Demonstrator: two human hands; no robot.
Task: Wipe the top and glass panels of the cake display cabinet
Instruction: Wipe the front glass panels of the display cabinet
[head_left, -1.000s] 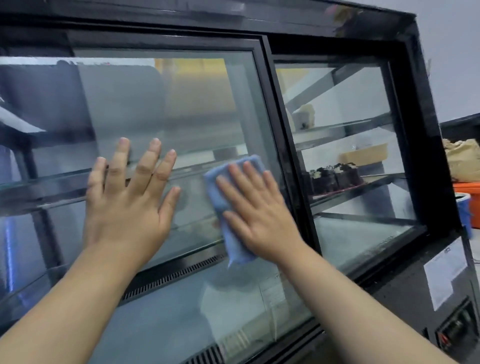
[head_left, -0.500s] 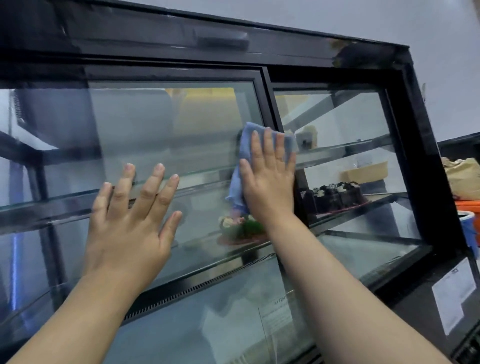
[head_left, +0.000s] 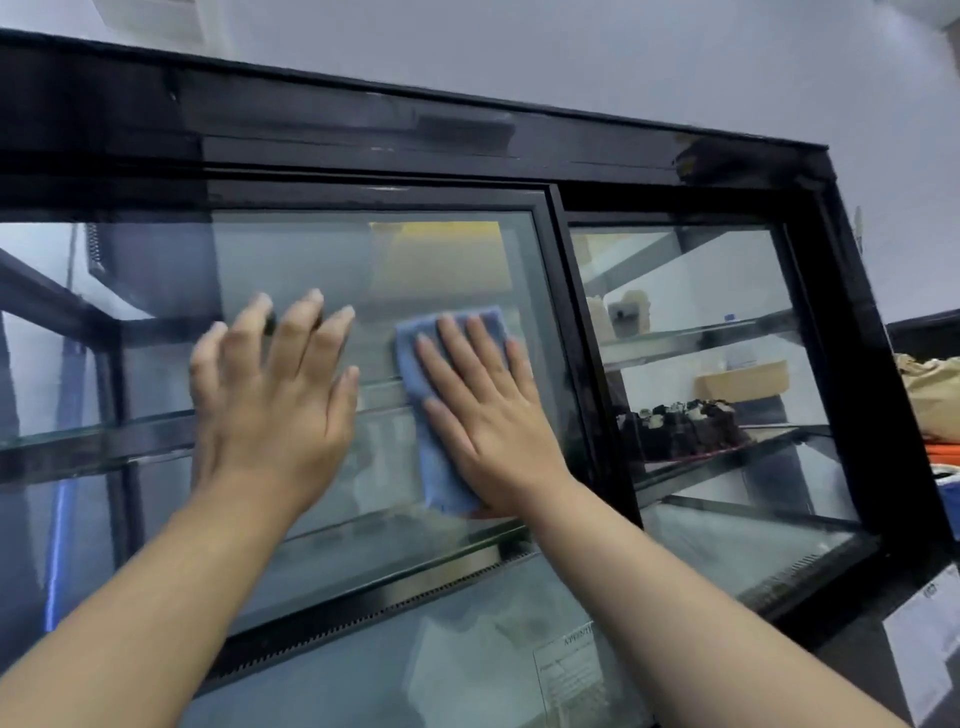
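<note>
Right hand (head_left: 488, 415), grip open and flat, is pressing cloth (head_left: 441, 415) on left glass (head_left: 311, 260); left hand (head_left: 270, 400), open, is bracing beside it.

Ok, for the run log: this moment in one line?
right hand: presses blue cloth on glass panel | left hand: open, on same panel

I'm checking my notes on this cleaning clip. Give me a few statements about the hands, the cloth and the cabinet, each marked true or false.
1. The right hand presses a blue cloth flat on the glass panel. True.
2. The left hand holds a spray bottle. False: it holds nothing, and its fingers are spread at the glass.
3. Dark cakes sit on a shelf behind the right-side glass. True.
4. The cloth lies on the cabinet's top. False: it is on the glass panel, below the black top frame.
</note>
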